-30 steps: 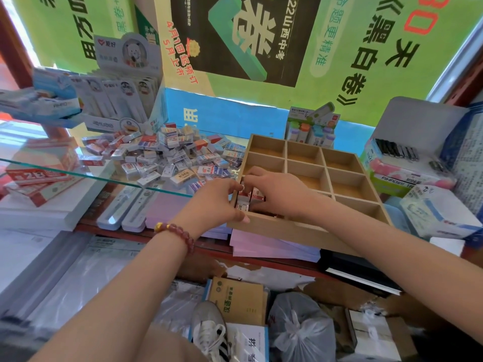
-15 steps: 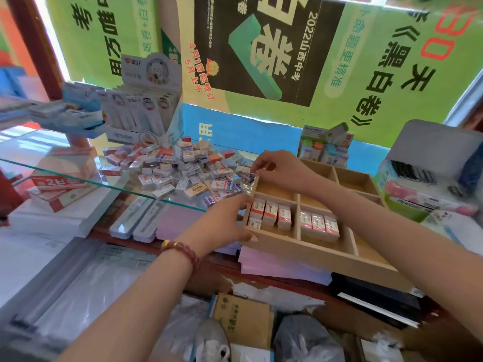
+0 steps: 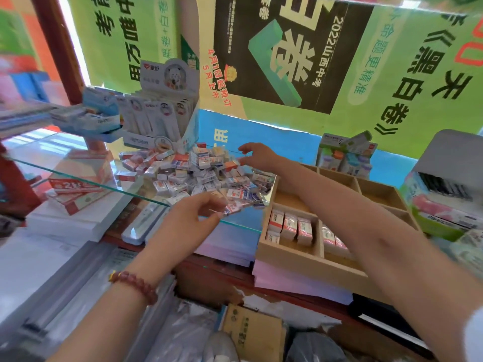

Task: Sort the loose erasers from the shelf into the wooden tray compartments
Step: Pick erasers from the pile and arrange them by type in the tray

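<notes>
A pile of loose wrapped erasers [image 3: 188,173] lies on the glass shelf [image 3: 65,163]. To its right stands the wooden tray [image 3: 287,254], with three erasers upright in its front-left compartment [image 3: 290,227] and more in the compartment beside it [image 3: 330,239]. My left hand [image 3: 188,218] is at the shelf's front edge. Its thumb and forefinger are curved and apart, at the end of the nearest eraser [image 3: 239,198]. My right hand [image 3: 257,155] hovers over the pile's far right side with its fingers spread and nothing in it. My right forearm crosses over the tray.
A display box of white packets [image 3: 162,118] stands behind the pile. Small bottles [image 3: 345,158] stand behind the tray and an open carton [image 3: 444,199] to its right. Pink paper stacks [image 3: 287,280] lie under the tray. Red boxes [image 3: 75,184] sit below the glass.
My right hand left the tray's back corner and moved left over the pile. My left hand let go of the tray's front corner and moved up to the erasers at the glass edge.
</notes>
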`<action>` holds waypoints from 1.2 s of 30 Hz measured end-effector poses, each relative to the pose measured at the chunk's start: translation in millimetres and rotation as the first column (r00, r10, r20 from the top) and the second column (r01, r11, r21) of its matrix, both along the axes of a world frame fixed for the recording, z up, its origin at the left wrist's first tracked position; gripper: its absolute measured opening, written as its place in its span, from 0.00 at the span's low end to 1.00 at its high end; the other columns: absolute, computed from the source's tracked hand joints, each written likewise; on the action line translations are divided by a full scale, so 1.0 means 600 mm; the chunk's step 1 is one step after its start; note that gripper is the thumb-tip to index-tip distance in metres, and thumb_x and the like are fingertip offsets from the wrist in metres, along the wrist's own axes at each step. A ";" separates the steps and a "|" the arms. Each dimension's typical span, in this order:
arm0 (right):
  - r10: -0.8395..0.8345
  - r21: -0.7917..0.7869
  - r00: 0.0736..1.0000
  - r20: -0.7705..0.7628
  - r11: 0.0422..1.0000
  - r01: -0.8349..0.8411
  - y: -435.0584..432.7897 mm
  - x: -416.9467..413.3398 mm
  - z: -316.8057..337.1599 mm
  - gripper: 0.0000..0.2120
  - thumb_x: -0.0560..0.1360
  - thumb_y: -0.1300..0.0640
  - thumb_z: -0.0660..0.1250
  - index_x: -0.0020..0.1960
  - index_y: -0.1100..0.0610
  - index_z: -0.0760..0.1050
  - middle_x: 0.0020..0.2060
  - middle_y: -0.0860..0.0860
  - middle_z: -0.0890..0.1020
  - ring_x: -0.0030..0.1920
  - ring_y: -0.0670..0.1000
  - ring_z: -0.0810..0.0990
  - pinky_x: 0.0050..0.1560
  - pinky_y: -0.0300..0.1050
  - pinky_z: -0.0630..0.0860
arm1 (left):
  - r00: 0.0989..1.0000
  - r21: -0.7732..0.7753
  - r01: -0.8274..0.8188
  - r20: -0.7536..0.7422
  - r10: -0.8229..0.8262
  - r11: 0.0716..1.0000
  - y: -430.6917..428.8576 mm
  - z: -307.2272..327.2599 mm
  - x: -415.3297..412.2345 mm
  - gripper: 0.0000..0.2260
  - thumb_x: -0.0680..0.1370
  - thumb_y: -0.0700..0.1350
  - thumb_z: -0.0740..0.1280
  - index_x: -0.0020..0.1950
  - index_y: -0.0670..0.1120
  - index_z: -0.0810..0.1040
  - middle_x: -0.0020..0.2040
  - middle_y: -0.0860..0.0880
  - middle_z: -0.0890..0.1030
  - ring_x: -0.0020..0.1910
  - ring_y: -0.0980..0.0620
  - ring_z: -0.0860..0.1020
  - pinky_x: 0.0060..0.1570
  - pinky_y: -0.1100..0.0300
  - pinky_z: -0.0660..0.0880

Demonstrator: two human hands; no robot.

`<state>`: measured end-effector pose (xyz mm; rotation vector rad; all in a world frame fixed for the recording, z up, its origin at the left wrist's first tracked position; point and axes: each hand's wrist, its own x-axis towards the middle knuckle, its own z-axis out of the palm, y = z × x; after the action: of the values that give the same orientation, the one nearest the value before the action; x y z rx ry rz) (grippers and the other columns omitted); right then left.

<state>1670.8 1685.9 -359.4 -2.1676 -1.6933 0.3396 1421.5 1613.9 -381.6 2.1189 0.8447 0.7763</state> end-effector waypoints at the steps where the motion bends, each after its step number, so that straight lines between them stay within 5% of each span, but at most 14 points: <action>1: 0.015 -0.058 1.000 0.005 0.998 -0.014 0.014 -0.008 -0.001 0.25 0.77 0.54 0.66 0.71 0.61 0.66 0.69 0.56 0.70 0.69 0.55 0.68 0.68 0.44 0.61 | 1.000 0.002 -0.007 -0.013 0.007 1.000 0.003 -0.003 0.001 0.06 0.75 0.38 0.66 0.48 0.48 0.79 0.46 0.58 0.81 0.44 0.69 0.76 0.41 0.82 0.67; 3: 0.029 -0.130 0.999 0.018 0.991 -0.027 0.036 -0.025 -0.010 0.25 0.76 0.53 0.67 0.70 0.60 0.68 0.69 0.57 0.70 0.68 0.56 0.69 0.68 0.46 0.64 | 0.999 0.000 -0.031 -0.014 0.031 1.000 0.009 -0.008 0.005 0.06 0.75 0.38 0.66 0.47 0.48 0.79 0.45 0.57 0.81 0.44 0.68 0.76 0.42 0.81 0.67; 5: 0.041 -0.116 0.998 0.037 0.993 -0.037 0.051 -0.037 -0.023 0.14 0.75 0.55 0.67 0.59 0.58 0.76 0.59 0.59 0.76 0.57 0.57 0.74 0.57 0.45 0.70 | 0.998 -0.002 -0.068 0.004 0.068 0.998 0.013 -0.007 0.012 0.06 0.75 0.38 0.66 0.46 0.49 0.79 0.44 0.57 0.81 0.44 0.66 0.76 0.43 0.76 0.68; 8: 0.030 -0.042 0.997 0.076 0.999 -0.027 0.055 -0.039 -0.033 0.21 0.73 0.56 0.68 0.64 0.60 0.73 0.59 0.58 0.78 0.57 0.57 0.76 0.56 0.48 0.72 | 0.989 -0.004 -0.139 0.044 0.139 0.990 0.014 0.000 0.023 0.07 0.74 0.38 0.66 0.44 0.50 0.79 0.43 0.56 0.81 0.44 0.62 0.77 0.44 0.70 0.70; 13: 0.043 0.264 0.982 0.181 0.960 -0.091 0.009 -0.031 -0.017 0.12 0.73 0.55 0.70 0.55 0.57 0.77 0.52 0.53 0.79 0.52 0.54 0.77 0.55 0.50 0.73 | 0.979 -0.047 -0.173 0.101 0.177 0.984 0.003 0.006 0.036 0.06 0.75 0.39 0.64 0.46 0.49 0.78 0.44 0.55 0.80 0.44 0.60 0.77 0.42 0.68 0.69; 17: 0.166 0.409 0.984 -0.059 0.904 -0.128 -0.076 -0.054 0.014 0.10 0.73 0.57 0.72 0.52 0.55 0.74 0.49 0.49 0.79 0.44 0.51 0.79 0.46 0.42 0.74 | 0.971 -0.137 -0.163 0.151 0.184 0.977 -0.006 0.013 0.046 0.04 0.78 0.44 0.62 0.51 0.50 0.74 0.47 0.55 0.78 0.46 0.58 0.77 0.47 0.61 0.73; 20: 0.281 0.431 0.869 -0.408 0.898 -0.088 -0.154 -0.093 0.019 0.11 0.73 0.64 0.71 0.50 0.55 0.71 0.51 0.52 0.80 0.42 0.50 0.83 0.42 0.42 0.78 | 0.952 -0.393 -0.079 0.243 0.186 0.916 -0.015 0.023 0.058 0.08 0.81 0.52 0.57 0.57 0.51 0.69 0.48 0.55 0.76 0.49 0.51 0.79 0.52 0.50 0.77; 23: 0.371 0.423 0.769 -0.521 0.894 -0.145 -0.211 -0.122 0.012 0.10 0.73 0.71 0.67 0.48 0.59 0.70 0.51 0.57 0.79 0.45 0.50 0.83 0.47 0.43 0.78 | 0.899 -0.609 0.074 0.383 0.211 0.789 -0.029 0.034 0.073 0.10 0.82 0.49 0.56 0.59 0.46 0.69 0.46 0.51 0.78 0.42 0.56 0.80 0.41 0.62 0.79; 27: 0.387 0.438 0.849 -0.360 0.873 -0.212 -0.213 -0.108 0.020 0.09 0.72 0.63 0.71 0.48 0.53 0.73 0.46 0.51 0.81 0.50 0.47 0.81 0.55 0.39 0.75 | 0.792 -0.621 0.068 0.509 0.336 0.780 -0.036 0.036 0.073 0.06 0.80 0.37 0.61 0.56 0.41 0.72 0.50 0.42 0.79 0.44 0.49 0.81 0.35 0.66 0.79; 31: 0.142 0.452 0.952 -0.270 0.892 -0.005 -0.107 -0.039 0.000 0.04 0.78 0.63 0.63 0.50 0.56 0.75 0.45 0.52 0.80 0.48 0.49 0.77 0.49 0.42 0.71 | 0.796 -0.513 0.001 0.519 0.310 0.858 -0.026 0.034 0.063 0.08 0.79 0.34 0.62 0.53 0.46 0.73 0.47 0.47 0.77 0.44 0.50 0.81 0.31 0.69 0.76; 33: 0.064 0.244 0.997 -0.049 0.969 -0.050 -0.038 0.003 -0.017 0.14 0.78 0.65 0.59 0.62 0.58 0.73 0.59 0.55 0.77 0.60 0.54 0.74 0.59 0.46 0.69 | 0.838 -0.425 -0.052 0.474 0.271 0.904 -0.022 0.025 0.061 0.10 0.79 0.34 0.62 0.52 0.49 0.74 0.47 0.49 0.77 0.45 0.50 0.81 0.32 0.68 0.77; 36: 0.045 -0.124 0.981 0.186 0.992 -0.022 0.040 0.024 -0.035 0.27 0.79 0.64 0.56 0.76 0.53 0.57 0.75 0.53 0.62 0.72 0.58 0.61 0.70 0.55 0.62 | 0.881 -0.326 -0.108 0.407 0.243 0.939 -0.018 0.014 0.057 0.14 0.78 0.35 0.63 0.47 0.57 0.72 0.45 0.53 0.77 0.44 0.49 0.81 0.35 0.65 0.79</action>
<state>1685.4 1710.1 -380.4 -2.3258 -1.8567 0.2585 1455.9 1603.1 -373.1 1.5291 0.8486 1.1029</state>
